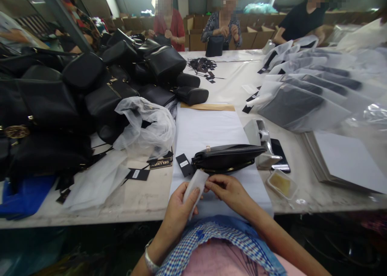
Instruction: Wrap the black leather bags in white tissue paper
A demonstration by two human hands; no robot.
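My left hand (179, 203) is closed around a folded strip of thin white sheet (196, 183), thumb on top. Beside it, the fingertips of my right hand (228, 191) are pinched together at the strip's right edge; what they grip, if anything, is hidden. Just beyond both hands a black handbag (226, 157) lies on its side, with a gold zip and a small gold fitting. A black tag with a white label (185, 165) sits at its left end. Under the bag is a stack of large white paper (208, 126).
Many black bags (39, 102) are heaped at left, near crumpled white wrapping (145, 126) and thin sheets (96, 183). At right are a tape dispenser (261, 143), phone (280, 155), small plastic dish (281, 184), grey boards (347, 161) and wrapped bags (296, 102). Several people work opposite.
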